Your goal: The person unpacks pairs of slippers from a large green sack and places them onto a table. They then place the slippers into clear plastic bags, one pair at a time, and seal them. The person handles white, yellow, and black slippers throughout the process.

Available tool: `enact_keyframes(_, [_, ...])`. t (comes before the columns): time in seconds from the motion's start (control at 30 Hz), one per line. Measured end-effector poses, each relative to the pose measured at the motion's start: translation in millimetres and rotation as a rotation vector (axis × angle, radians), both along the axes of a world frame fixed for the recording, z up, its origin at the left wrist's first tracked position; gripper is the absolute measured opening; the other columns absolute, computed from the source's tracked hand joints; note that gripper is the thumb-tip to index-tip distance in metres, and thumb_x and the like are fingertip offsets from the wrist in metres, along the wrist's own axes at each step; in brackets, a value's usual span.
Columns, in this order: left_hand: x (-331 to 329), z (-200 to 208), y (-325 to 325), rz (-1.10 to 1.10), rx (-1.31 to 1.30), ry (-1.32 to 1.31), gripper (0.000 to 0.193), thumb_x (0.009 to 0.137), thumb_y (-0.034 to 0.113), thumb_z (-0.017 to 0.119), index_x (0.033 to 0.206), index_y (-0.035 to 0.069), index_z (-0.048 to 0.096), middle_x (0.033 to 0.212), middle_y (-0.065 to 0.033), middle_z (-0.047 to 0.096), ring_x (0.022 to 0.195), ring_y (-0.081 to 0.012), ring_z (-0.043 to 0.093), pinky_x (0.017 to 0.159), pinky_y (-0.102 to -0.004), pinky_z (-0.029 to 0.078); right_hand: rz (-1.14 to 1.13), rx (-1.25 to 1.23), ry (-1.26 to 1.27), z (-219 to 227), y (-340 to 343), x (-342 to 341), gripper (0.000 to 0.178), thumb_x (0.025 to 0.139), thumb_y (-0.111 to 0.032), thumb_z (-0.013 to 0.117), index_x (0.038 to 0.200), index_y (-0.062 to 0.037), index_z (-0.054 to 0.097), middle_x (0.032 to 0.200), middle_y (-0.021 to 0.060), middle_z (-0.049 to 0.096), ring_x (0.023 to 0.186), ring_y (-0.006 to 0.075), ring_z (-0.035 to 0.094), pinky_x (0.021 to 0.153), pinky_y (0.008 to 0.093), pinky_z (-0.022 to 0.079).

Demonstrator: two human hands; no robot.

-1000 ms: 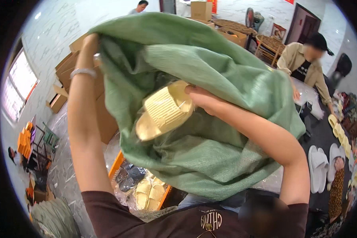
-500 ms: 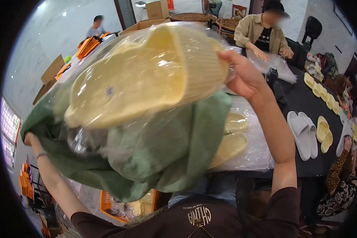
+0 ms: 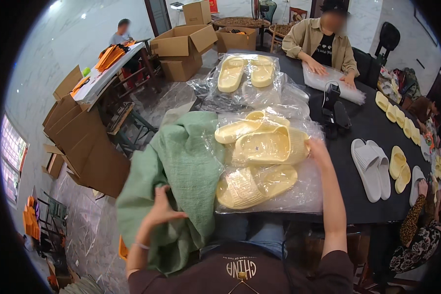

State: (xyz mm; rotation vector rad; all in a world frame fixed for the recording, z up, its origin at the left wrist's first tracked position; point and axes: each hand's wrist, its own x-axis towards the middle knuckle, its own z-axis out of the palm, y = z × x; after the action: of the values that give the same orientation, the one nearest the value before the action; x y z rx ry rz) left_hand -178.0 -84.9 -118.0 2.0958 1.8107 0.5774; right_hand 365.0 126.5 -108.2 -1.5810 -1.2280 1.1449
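Over the black table's near edge hangs a crumpled green cloth. My left hand is against its lower part, fingers and thumb spread apart. To the right lie pale yellow slippers in clear plastic bags, piled on other clear bags. My right hand pinches the toe end of the middle bagged slipper; its fingertips are partly hidden. Another yellow slipper lies nearer to me, under clear plastic. Farther back, a bagged pair of yellow slippers rests at the table's far left.
Grey slippers and small yellow slippers stand on the black table at right. A black device sits beyond my right hand. Across the table, a person presses a stack of clear bags. Cardboard boxes stand at the left.
The bagged slipper in my right hand has come down from in front of me onto the pile. The green cloth has dropped to the left, and my left hand has moved nearer me and spread.
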Motion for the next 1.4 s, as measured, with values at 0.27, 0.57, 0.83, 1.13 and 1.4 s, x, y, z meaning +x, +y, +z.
enact_keyframes(0.27, [-98.7, -52.0, 57.3, 0.283, 0.504, -0.033, 0.034, 0.074, 0.0, 0.063, 0.107, -0.006, 0.058, 0.107, -0.0205, 0.061, 0.101, -0.0324, 0.058, 0.09, -0.0361, 0.045, -0.209, 0.204, 0.143, -41.0, -11.1, 3.5, 0.044, 0.087, -0.024, 0.058, 0.123, 0.0009, 0.053, 0.092, 0.0073, 0.063, 0.075, 0.0134, 0.06, 0.057, 0.0265, 0.047])
enact_keyframes(0.57, [-206.1, 182.1, 291.1, 0.523, 0.878, -0.046, 0.021, 0.08, 0.004, 0.055, 0.099, 0.002, 0.064, 0.097, -0.0141, 0.065, 0.093, -0.0287, 0.062, 0.081, -0.0366, 0.047, -0.243, 0.231, 0.256, -53.9, -4.8, -5.4, 0.048, 0.086, -0.016, 0.061, 0.127, 0.0039, 0.048, 0.107, 0.0125, 0.063, 0.091, 0.0161, 0.061, 0.077, 0.0271, 0.049])
enact_keyframes(0.83, [48.7, 290.6, 553.4, 0.236, 1.457, 0.012, 0.017, 0.076, -0.004, 0.049, 0.088, 0.002, 0.059, 0.089, -0.0209, 0.059, 0.091, -0.0396, 0.055, 0.079, -0.0444, 0.043, -0.274, 0.069, 0.443, -27.8, -20.0, -13.4, 0.043, 0.089, -0.012, 0.061, 0.127, 0.0027, 0.047, 0.111, 0.0132, 0.061, 0.093, 0.0161, 0.061, 0.077, 0.0283, 0.051])
enact_keyframes(1.13, [279.2, 288.8, 642.3, -0.493, 1.264, -0.314, 0.018, 0.077, -0.004, 0.048, 0.091, 0.004, 0.057, 0.098, -0.0189, 0.057, 0.093, -0.0374, 0.056, 0.078, -0.0383, 0.046, -0.248, 0.138, 0.395, -32.7, -23.0, -14.4, 0.044, 0.09, -0.012, 0.06, 0.128, 0.0034, 0.046, 0.103, 0.0106, 0.061, 0.09, 0.0155, 0.06, 0.077, 0.0259, 0.049])
enact_keyframes(1.4, [313.6, 181.3, 606.7, -0.715, 0.208, 0.121, 0.037, 0.086, 0.005, 0.057, 0.122, 0.008, 0.056, 0.11, -0.0125, 0.064, 0.106, -0.0221, 0.059, 0.091, -0.0322, 0.046, -0.23, 0.053, 0.398, -14.8, -23.9, -14.8, 0.029, 0.091, -0.011, 0.057, 0.117, 0.0019, 0.051, 0.101, 0.0089, 0.061, 0.088, 0.0131, 0.059, 0.077, 0.0246, 0.048])
